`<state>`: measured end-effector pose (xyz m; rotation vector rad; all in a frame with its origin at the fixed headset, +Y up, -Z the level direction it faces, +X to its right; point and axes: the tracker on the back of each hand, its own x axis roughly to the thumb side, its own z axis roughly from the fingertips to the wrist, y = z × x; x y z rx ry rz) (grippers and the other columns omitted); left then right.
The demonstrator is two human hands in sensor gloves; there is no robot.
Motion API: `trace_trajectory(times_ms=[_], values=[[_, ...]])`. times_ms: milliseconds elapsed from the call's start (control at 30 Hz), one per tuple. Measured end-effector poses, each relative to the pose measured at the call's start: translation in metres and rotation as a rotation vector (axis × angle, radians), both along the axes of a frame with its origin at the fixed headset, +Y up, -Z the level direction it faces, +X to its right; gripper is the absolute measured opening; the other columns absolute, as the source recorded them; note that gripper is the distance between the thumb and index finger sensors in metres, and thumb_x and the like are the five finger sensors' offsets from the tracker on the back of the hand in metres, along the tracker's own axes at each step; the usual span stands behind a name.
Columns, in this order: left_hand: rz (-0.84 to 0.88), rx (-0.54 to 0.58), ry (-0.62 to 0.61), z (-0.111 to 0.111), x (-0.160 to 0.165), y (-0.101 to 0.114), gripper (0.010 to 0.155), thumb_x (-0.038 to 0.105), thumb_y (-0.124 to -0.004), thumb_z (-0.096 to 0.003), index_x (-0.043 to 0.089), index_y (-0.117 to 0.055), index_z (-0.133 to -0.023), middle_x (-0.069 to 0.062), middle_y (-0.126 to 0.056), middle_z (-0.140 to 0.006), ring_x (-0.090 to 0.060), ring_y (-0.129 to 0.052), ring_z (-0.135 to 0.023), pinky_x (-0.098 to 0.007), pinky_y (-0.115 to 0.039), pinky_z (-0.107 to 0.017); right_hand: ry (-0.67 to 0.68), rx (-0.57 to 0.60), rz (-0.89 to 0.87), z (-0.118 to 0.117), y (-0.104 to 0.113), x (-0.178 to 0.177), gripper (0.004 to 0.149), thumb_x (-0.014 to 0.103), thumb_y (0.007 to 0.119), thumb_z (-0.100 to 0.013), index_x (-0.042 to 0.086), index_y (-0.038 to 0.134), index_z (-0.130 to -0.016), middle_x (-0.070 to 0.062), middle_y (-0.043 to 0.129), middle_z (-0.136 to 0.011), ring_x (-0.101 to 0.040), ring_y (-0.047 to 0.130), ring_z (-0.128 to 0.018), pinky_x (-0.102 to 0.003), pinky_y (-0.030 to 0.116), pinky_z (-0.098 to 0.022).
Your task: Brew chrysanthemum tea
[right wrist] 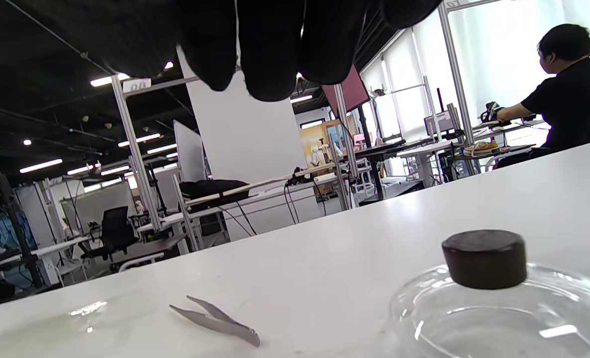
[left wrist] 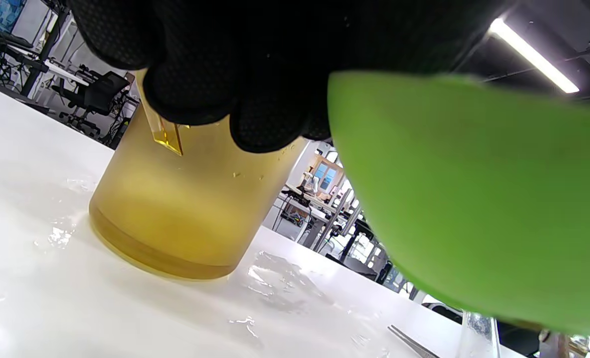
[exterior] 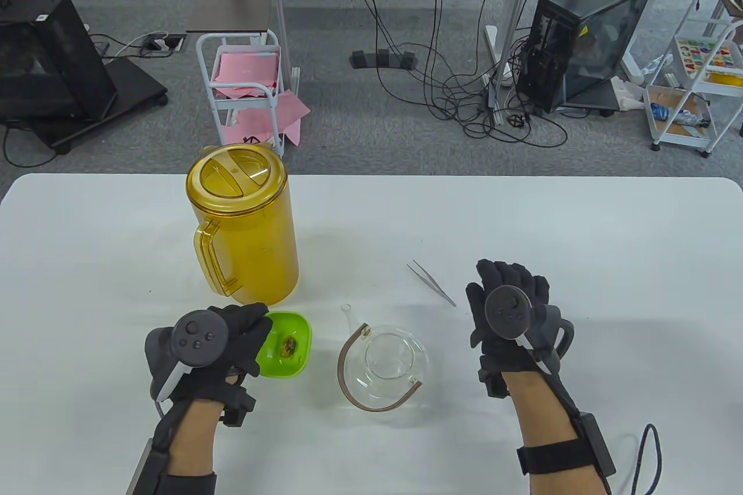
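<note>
- Table view showed me both gloved hands over the white table [exterior: 522, 216]. My left hand [exterior: 223, 347] held the green bowl [exterior: 293, 353] by its near-left rim, the fingers curled over the edge.
- In the bowl, just right of my left fingertips, lay a small brownish clump, the dried flowers [exterior: 288, 346].
- The yellow pitcher [exterior: 246, 222] stood upright with its lid on, just beyond my left fingers; its handle faced the near-left side.
- In the left wrist view the bowl's underside [left wrist: 473, 199] filled the right half and looked raised off the table at that side. My fingers [left wrist: 270, 114] hung in front of the pitcher [left wrist: 175, 209]. Wet patches shone on the tabletop around the pitcher's base.
- The glass teapot [exterior: 395, 364] sat open between my two hands, its brown hoop handle folded down round it and its spout pointing away.
- My right hand [exterior: 511, 315] hovered palm down, fingers loose and straight, holding nothing.
- The metal tweezers [exterior: 432, 284] lay just left of my right fingertips, not touching them.
- In the right wrist view a glass lid [right wrist: 498, 308] with a dark round knob rested on the table below my right fingers [right wrist: 270, 59], with the tweezers [right wrist: 215, 318] lying to its left.
- A seated person [right wrist: 568, 89] worked at a far desk.
</note>
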<state>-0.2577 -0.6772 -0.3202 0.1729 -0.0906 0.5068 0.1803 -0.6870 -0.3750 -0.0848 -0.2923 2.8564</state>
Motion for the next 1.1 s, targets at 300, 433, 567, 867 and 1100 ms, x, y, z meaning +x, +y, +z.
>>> trace_trajectory(times_ms=[300,433,567,867,1100], values=[[0.055,0.056,0.036,0.001,-0.003,-0.001,0.042,0.047,-0.090,-0.0535,0.021,-0.095,-0.086,-0.006,-0.106,-0.069,-0.034,-0.094,-0.064,-0.065,-0.065,-0.068,0.013,-0.333,0.255,-0.082,-0.012,-0.055,0.061,0.052,0.071,-0.060,0.033,0.054,-0.115,-0.004,0.045,-0.121,-0.041,0.032,-0.118,-0.071,0.027,-0.078],[0.041,0.052,0.013,0.002,0.001,-0.001,0.042,0.047,-0.090,-0.0536,0.021,-0.095,-0.086,-0.005,-0.106,-0.070,-0.034,-0.094,-0.065,-0.065,-0.065,-0.069,0.040,-0.510,0.270,-0.111,-0.034,-0.075,0.059,0.051,0.075,-0.059,0.035,0.058,-0.113,-0.003,0.046,-0.121,-0.040,0.033,-0.119,-0.071,0.027,-0.078],[0.054,0.058,0.008,0.003,0.001,-0.001,0.042,0.047,-0.090,-0.0537,0.021,-0.095,-0.086,-0.005,-0.106,-0.070,-0.034,-0.094,-0.065,-0.065,-0.065,-0.069,0.025,-0.626,0.309,-0.125,-0.059,-0.081,0.061,0.053,0.079,-0.057,0.035,0.061,-0.112,-0.003,0.049,-0.121,-0.040,0.036,-0.119,-0.071,0.029,-0.079],[0.056,0.047,-0.016,0.000,0.007,-0.004,0.042,0.046,-0.089,-0.0540,0.022,-0.094,-0.087,-0.005,-0.106,-0.073,-0.034,-0.094,-0.070,-0.065,-0.064,-0.070,0.006,-0.631,0.180,-0.131,-0.072,-0.072,0.046,0.042,0.077,-0.058,0.027,0.073,-0.101,-0.003,0.063,-0.111,-0.038,0.052,-0.114,-0.070,0.036,-0.078],[0.079,0.033,-0.034,-0.001,0.014,-0.012,0.042,0.047,-0.089,-0.0542,0.022,-0.094,-0.087,-0.005,-0.105,-0.073,-0.034,-0.094,-0.070,-0.066,-0.063,-0.070,0.040,-0.323,-0.058,-0.100,-0.021,-0.062,0.047,0.040,0.070,-0.057,0.025,0.066,-0.101,-0.001,0.082,-0.096,-0.035,0.075,-0.106,-0.069,0.042,-0.075]])
